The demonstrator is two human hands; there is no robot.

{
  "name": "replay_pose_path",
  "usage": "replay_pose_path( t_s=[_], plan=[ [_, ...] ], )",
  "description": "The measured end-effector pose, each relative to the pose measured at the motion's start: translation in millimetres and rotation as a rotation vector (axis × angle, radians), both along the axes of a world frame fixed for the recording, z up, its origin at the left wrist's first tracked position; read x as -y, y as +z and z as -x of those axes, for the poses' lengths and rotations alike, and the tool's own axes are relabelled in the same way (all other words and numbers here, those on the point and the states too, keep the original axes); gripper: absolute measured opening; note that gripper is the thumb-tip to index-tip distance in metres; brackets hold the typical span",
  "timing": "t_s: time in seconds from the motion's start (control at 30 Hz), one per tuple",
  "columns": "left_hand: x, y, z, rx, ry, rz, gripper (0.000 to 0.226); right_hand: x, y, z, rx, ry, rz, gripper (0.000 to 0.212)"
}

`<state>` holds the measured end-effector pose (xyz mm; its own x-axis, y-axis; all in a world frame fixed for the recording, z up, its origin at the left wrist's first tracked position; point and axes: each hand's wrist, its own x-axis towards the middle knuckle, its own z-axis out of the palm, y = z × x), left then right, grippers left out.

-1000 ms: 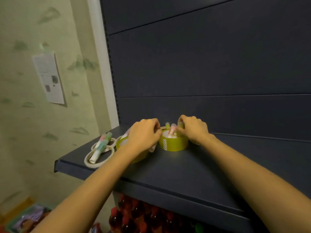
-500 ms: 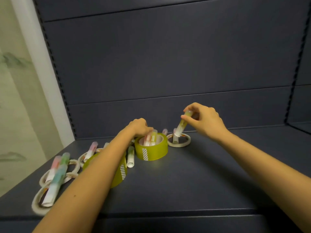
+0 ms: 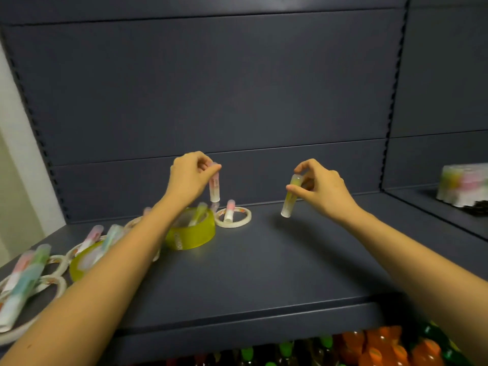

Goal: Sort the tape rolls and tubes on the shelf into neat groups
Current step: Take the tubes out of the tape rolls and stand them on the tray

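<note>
early days, i judge: my left hand [image 3: 190, 178] pinches a pink tube [image 3: 214, 190] above the green roll [image 3: 192, 235], my right hand [image 3: 322, 191] pinches a yellow tube [image 3: 290, 200] over the shelf [image 3: 264, 265] further right, and other tubes [image 3: 25, 276] and rolls [image 3: 79, 264] lie mixed at near left.

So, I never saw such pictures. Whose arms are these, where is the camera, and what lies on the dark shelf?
No machine here: a person is working bare-handed. The camera sits on the person's head, looking forward and down. The left hand pinches a pink tube, lifted near a yellow tape roll in which another tube leans. The right hand pinches a yellow-green tube in the air over the shelf. Beside the yellow roll lies a thin white tape ring with a pink-capped tube standing in it. At the left lie a second yellow roll and more tubes.
</note>
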<state>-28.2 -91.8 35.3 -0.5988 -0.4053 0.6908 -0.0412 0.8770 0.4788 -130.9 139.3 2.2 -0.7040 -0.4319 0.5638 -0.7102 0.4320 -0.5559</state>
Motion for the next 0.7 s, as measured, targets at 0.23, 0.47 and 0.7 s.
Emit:
replay_pose_path(
  t_s=[0.23,0.47,0.7],
  plan=[
    [-132,-2,53,-0.019,-0.268,-0.016,0.013,-126,3,24,-0.024,-0.13,-0.002,0.035],
    [-264,-19,98,0.015,-0.465,0.024,0.014,-266,-7,47,-0.055,-0.287,-0.036,0.03],
    [-356,-30,138,0.036,-0.539,-0.002,0.012,-364,-4,69,-0.094,-0.367,-0.102,0.033]
  ],
)
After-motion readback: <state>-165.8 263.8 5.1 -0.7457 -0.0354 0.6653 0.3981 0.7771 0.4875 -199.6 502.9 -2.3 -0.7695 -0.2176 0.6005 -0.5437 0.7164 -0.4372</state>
